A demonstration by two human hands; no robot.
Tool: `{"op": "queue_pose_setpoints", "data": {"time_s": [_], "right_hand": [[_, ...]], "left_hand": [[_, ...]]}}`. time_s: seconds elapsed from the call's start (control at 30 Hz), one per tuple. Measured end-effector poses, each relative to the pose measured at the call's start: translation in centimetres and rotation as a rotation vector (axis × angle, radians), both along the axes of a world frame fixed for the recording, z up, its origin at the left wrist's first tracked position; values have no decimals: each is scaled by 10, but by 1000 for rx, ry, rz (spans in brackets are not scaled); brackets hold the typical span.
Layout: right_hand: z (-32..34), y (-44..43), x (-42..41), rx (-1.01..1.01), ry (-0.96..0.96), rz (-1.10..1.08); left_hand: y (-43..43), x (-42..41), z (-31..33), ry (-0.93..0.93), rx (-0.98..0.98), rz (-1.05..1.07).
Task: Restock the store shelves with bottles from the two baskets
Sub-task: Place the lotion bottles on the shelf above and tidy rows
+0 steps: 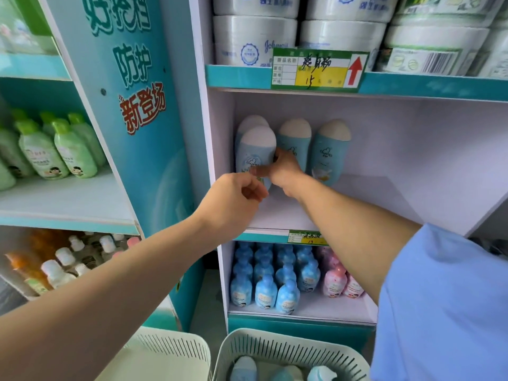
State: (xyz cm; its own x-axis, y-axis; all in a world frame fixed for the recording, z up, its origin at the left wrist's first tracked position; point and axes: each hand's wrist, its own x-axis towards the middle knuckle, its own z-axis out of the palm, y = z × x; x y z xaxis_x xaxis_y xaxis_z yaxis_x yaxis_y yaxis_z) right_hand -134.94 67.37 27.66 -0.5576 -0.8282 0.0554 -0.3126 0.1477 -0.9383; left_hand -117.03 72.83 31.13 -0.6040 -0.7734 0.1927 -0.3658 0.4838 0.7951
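A: Blue bottles (331, 152), how many are up on the middle shelf (384, 204)?

B: Four that I can count, grouped at its left end. The rest of that shelf is bare, so I'd judge the restocking barely begun.

A: And the hands?

B: The fingers of the right hand (286, 171) wrap the front-left bottle (255, 149), which stands upright on the shelf. The left hand (233, 193) has its fingers curled by that bottle's base (touching or not, I cannot tell).

A: What's left?

B: The right basket (291, 345) below shows several spare bottles (244, 367). The left basket (176, 347) shows none in the part visible.
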Motion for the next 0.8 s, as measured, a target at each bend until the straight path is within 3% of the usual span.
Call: {"op": "queue_pose_setpoints", "data": {"time_s": [0.37, 0.67, 0.8], "right_hand": [[-8, 0, 6, -6, 99, -38], [5, 49, -22, 32, 325, -153], [14, 82, -41, 12, 284, -243]], "left_hand": [[13, -6, -3, -40, 43, 8], [30, -15, -3, -14, 63, -20], [41, -16, 0, -3, 66, -48]]}}
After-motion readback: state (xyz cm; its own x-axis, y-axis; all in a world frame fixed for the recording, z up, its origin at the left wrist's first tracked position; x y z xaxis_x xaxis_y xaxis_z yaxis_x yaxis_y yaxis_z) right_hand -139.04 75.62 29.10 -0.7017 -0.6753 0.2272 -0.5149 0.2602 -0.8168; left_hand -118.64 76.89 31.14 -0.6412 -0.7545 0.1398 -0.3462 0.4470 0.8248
